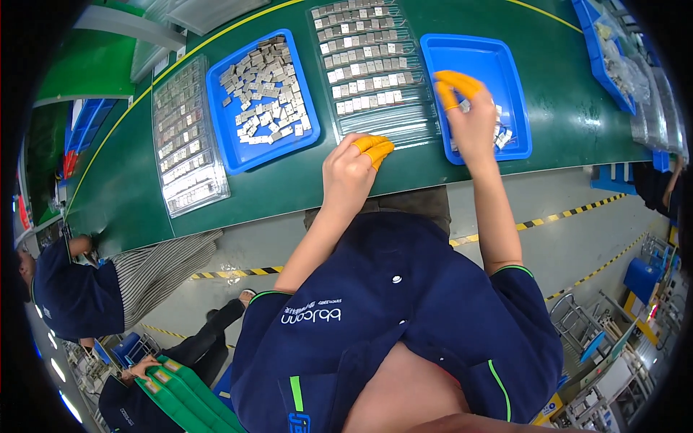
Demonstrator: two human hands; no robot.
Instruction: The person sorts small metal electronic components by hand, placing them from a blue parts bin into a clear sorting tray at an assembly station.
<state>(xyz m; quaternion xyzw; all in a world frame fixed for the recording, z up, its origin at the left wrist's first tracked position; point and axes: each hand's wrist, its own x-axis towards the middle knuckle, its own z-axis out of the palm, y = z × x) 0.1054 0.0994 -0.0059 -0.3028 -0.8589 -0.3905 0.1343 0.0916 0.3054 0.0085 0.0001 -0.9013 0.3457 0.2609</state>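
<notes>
My left hand (351, 172), with yellow finger cots on its fingertips, rests at the near edge of a clear plastic tray (390, 128). Its fingers are pinched together, and whatever is between them is hidden. Rows of small silver-and-white metal connectors (368, 83) fill the tray's far slots; its nearer slots show bare plastic. Over the right blue bin (517, 108) hovers my right hand (473, 119), also in yellow finger cots. Its covered fingertips are close together, pointing left, and anything in them is too small to make out. A few connectors (503, 137) lie in that bin.
Left of the clear tray stands a blue bin (312, 130) heaped with loose connectors. Beyond it lies another filled clear tray (189, 162). A blue bin (606, 68) with plastic bags sits at the far right. Two people (79, 296) are at the left, one beside green crates (184, 393).
</notes>
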